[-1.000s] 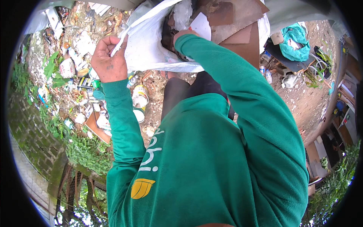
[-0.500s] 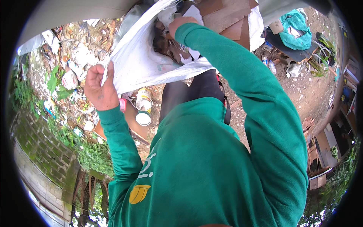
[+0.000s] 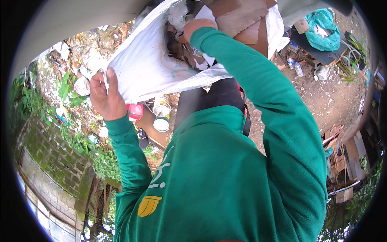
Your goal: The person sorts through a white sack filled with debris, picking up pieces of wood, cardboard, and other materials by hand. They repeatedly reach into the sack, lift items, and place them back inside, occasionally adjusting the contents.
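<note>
A large white sack [image 3: 141, 68] is spread wide at the top of the view. My left hand [image 3: 108, 98] pinches its left rim between thumb and fingers, drawing the fabric taut. Inside the sack lie flattened brown cardboard pieces [image 3: 238, 20], scraps of white paper and a crumpled translucent plastic piece [image 3: 177, 17]. My right hand [image 3: 197, 28] reaches into the mouth, close to the plastic and a white paper scrap [image 3: 206, 14]. Its fingers are mostly hidden, so whether they grip anything does not show. Green sleeves cover both my arms.
Litter and leaves cover the ground at left, near a mossy block wall [image 3: 52, 149]. White tubs [image 3: 161, 124] and a red container [image 3: 135, 111] stand below the sack. A teal bag [image 3: 322, 42] and plastic bottles [image 3: 298, 69] lie at right, with scrap wood [image 3: 336, 157] beyond.
The view has shifted slightly, and the ground things appear moved a little. My left hand still holds the sack's rim, sitting slightly lower. My right hand stays inside the sack.
</note>
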`<act>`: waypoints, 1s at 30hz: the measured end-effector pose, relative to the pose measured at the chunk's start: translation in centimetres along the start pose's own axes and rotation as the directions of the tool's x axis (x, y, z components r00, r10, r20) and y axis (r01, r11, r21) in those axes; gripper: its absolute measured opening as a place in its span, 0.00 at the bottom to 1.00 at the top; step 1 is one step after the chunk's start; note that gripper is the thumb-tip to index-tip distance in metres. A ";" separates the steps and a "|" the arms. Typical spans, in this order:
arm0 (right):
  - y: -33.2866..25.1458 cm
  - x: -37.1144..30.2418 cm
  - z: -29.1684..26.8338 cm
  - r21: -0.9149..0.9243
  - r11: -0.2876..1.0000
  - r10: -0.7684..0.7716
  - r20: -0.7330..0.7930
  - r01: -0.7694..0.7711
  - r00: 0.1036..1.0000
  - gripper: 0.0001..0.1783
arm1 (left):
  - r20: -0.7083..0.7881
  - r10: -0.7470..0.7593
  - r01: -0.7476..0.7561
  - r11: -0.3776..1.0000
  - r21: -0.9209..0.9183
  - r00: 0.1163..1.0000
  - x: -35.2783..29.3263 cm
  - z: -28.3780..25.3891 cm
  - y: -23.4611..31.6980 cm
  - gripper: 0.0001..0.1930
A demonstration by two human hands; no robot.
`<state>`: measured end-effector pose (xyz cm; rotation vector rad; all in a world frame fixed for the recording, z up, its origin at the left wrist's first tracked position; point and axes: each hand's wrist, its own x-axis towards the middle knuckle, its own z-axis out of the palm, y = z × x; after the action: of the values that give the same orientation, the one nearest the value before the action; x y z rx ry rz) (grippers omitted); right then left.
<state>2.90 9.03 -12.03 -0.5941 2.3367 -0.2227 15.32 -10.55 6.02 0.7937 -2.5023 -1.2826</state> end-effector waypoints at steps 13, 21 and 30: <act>-3.5 0.0 0.9 0.010 0.992 0.125 -0.125 -0.124 0.984 0.16 | 0.088 0.006 0.001 0.997 -0.078 0.996 1.1 -1.2 -2.1 0.14; -8.6 -6.9 1.8 0.346 0.925 0.093 0.199 -0.159 0.976 0.28 | 0.065 0.101 -0.087 0.979 -0.184 0.993 4.0 1.2 -3.6 0.15; 7.1 -23.6 -1.3 0.755 0.645 0.762 -0.621 -0.122 0.184 0.14 | 0.117 0.316 -0.320 0.947 0.015 0.941 0.2 0.6 -3.2 0.35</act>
<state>14.78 26.46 0.82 0.9278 3.1180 -1.1913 16.03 -11.75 3.09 0.3077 -2.6088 -1.2029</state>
